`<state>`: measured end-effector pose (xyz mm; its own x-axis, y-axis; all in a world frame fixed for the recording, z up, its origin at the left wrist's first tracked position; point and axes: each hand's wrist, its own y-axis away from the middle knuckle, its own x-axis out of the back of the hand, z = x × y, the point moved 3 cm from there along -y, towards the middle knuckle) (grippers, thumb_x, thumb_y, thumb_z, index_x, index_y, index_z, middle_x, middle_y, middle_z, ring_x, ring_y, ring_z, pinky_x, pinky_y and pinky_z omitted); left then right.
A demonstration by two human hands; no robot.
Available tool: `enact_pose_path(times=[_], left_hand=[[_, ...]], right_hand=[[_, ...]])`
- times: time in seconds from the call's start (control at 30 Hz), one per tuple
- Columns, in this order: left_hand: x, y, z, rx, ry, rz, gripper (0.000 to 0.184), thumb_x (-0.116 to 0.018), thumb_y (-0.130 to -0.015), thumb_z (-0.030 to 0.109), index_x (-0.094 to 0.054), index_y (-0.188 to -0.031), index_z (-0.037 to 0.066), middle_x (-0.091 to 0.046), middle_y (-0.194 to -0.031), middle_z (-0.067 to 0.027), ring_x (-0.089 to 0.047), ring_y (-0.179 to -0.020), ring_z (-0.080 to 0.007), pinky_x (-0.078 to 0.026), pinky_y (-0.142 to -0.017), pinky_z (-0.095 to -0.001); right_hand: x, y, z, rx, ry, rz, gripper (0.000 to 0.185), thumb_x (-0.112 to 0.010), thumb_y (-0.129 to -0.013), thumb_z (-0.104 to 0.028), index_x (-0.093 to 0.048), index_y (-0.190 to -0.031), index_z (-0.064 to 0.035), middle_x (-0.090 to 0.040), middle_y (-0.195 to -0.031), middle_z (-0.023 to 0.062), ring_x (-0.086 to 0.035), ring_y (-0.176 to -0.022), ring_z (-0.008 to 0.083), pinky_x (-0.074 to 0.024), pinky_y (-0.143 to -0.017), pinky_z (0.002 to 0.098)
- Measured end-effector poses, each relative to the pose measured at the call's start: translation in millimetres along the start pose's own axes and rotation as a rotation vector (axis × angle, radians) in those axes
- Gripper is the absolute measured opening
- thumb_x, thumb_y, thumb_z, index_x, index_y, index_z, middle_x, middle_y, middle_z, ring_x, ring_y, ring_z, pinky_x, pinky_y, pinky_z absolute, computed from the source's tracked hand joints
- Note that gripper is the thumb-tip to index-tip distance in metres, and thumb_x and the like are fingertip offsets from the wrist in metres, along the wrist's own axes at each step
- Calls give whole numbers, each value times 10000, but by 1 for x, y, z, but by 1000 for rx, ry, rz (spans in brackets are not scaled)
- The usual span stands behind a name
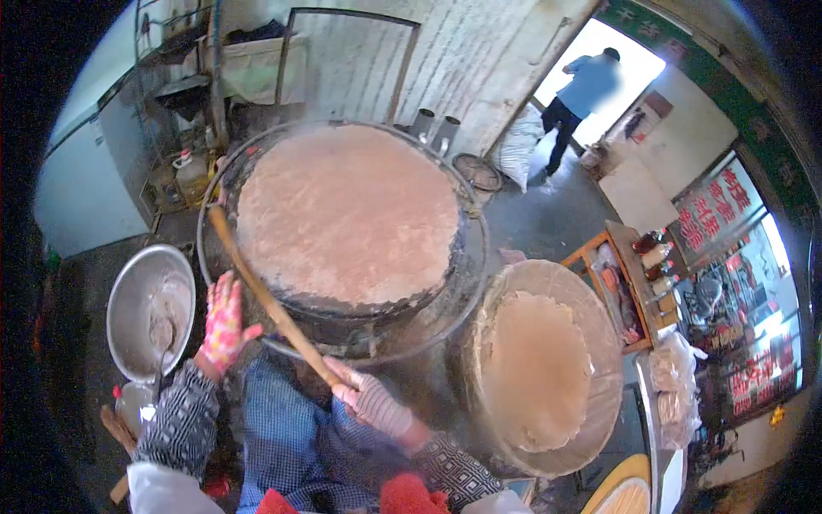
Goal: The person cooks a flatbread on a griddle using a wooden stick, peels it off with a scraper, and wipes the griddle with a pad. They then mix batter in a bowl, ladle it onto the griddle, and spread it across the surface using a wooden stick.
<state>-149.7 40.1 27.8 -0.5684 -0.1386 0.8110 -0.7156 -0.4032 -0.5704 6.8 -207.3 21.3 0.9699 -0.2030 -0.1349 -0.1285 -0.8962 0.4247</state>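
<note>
My right hand [374,401], in a striped glove, is closed around the lower end of a long wooden stick [272,307]. The stick slants up to the left, its far end over the left edge of a round griddle [364,313]. A thin, wide pancake [351,206] covers most of the griddle, and faint steam hangs over it. My left hand [224,324], in a pink patterned glove, is held up with fingers extended. It holds nothing and is beside the ring around the griddle, close to a metal basin [141,360] with pale batter and a ladle in it.
At right a big round tray [604,385] bears pale pancakes [541,368]. Bottles [658,255] stand on a wooden cabinet [629,257], with bagged food [676,385] nearby. A person [591,86] is in the far doorway by a white sack [519,146]. An oil jug [190,178] stands behind left.
</note>
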Motion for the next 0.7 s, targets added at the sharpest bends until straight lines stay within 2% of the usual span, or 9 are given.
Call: enact_pose_path(times=[0.07, 0.13, 0.23, 0.4, 0.53, 0.57, 0.6, 0.67, 0.7], left_hand=[[6, 9, -6, -78, -3, -28, 791, -551, -692, 597, -475, -1102, -75, -463, -1182, -273, -382, -1184, -457, -189, -1041, -573], [-26, 29, -18, -173, 59, -316, 694, -527, -691, 609, -522, -927, -43, -516, -1005, -246, -432, -1104, -452, -201, -1033, -586], [-30, 25, -32, -189, 58, -320, 596, -537, -677, 593, -509, -768, 4, -501, -769, -178, -510, -859, -395, -277, -1002, -559], [-40, 35, -11, -130, -48, -308, 531, -637, -660, 493, -541, -842, 4, -537, -833, -188, -522, -898, -396, -307, -970, -531], [-43, 37, 61, 22, -26, -285, 421, -641, -695, 412, -541, -844, 31, -529, -818, -149, -522, -874, -355, -340, -936, -496], [-76, 55, 61, 470, 422, -274, 324, -611, -727, 332, -529, -857, 46, -520, -806, -127, -519, -862, -347, -376, -908, -464], [-75, 58, 75, 464, 414, -283, 324, -611, -727, 332, -529, -857, 46, -520, -806, -127, -519, -862, -347, -376, -908, -464], [-53, 56, 120, -26, 345, -36, 402, -607, -731, 222, -527, -1054, -4, -566, -967, -167, -501, -1037, -357, -374, -940, -468], [-30, 56, 128, 122, 541, -69, 493, -602, -749, 219, -483, -1156, -34, -512, -1132, -230, -440, -1149, -381, -327, -993, -495]], right_hand=[[12, -14, 6, 343, -64, 293, 490, -514, -896, -166, -391, -1368, -208, -478, -663, -53, -372, -465, 52, -332, -400, 216], [4, -18, -7, 28, -171, 277, 508, -509, -887, -136, -369, -1375, -150, -456, -682, -56, -388, -438, 39, -317, -360, 184], [-29, -42, -13, 86, -97, 110, 513, -524, -883, -146, -376, -1373, -172, -460, -670, -56, -378, -425, 48, -311, -363, 199], [-21, -23, -12, 233, -138, 300, 486, -505, -887, -150, -406, -1358, -222, -490, -653, -27, -389, -411, 54, -329, -362, 206], [-47, -35, 13, 42, -235, 138, 489, -508, -881, -153, -411, -1356, -214, -449, -585, -45, -371, -397, 53, -325, -357, 211], [-61, -39, 9, -37, -249, 75, 497, -529, -873, -159, -416, -1354, -211, -445, -585, -51, -370, -399, 49, -313, -356, 211], [-66, -42, 10, 12, -137, 19, 508, -540, -866, -149, -414, -1355, -211, -424, -564, -55, -369, -403, 45, -304, -357, 214], [-59, -21, 9, 46, -249, 83, 510, -525, -864, -113, -412, -1357, -186, -425, -564, -46, -367, -400, 47, -298, -353, 222], [-47, 3, 1, 36, -245, 152, 513, -512, -864, -94, -406, -1360, -174, -435, -581, -43, -370, -406, 48, -300, -356, 221]])
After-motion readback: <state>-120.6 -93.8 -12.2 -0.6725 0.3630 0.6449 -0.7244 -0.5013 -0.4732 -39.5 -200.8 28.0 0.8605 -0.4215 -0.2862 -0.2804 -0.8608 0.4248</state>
